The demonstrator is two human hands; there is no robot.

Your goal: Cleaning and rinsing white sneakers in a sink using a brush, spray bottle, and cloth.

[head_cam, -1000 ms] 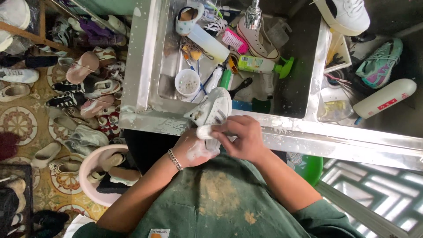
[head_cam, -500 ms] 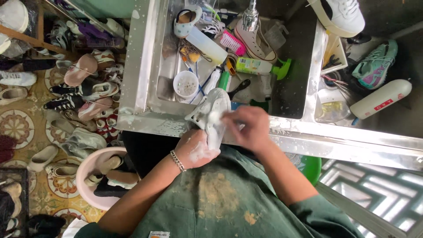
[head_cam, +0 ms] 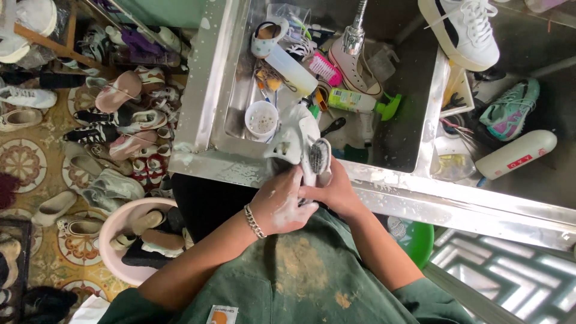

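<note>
Where the white shoe (head_cam: 294, 141) half a second ago hid the right hand's grip, a scrub brush (head_cam: 318, 157) now shows, bristles up, laid against the shoe's side. Shoe: one, soapy, held over the near rim of the steel sink (head_cam: 204, 90). Left hand (head_cam: 282, 201): foam-covered, closed around the shoe's lower end, one chain bracelet (head_cam: 254, 221) at the wrist. Right hand (head_cam: 336, 192): clamped on the brush handle, touching the left hand.

Sink contents, counted: one white round cup (head_cam: 262, 119) just beside the shoe; one green-nozzled spray bottle (head_cam: 360, 102); one pink brush (head_cam: 324, 67); one pale high-top sneaker (head_cam: 357, 69) under the tap (head_cam: 355, 33). Basin crowded; open room only in the dark right portion.

Counter, right: one white sneaker with black stripe (head_cam: 462, 30), one teal running shoe (head_cam: 510, 108), one white bottle (head_cam: 516, 153) lying flat.

Floor, left: many loose shoes, too many to count; one pink basin (head_cam: 114, 228) holding several more.
</note>
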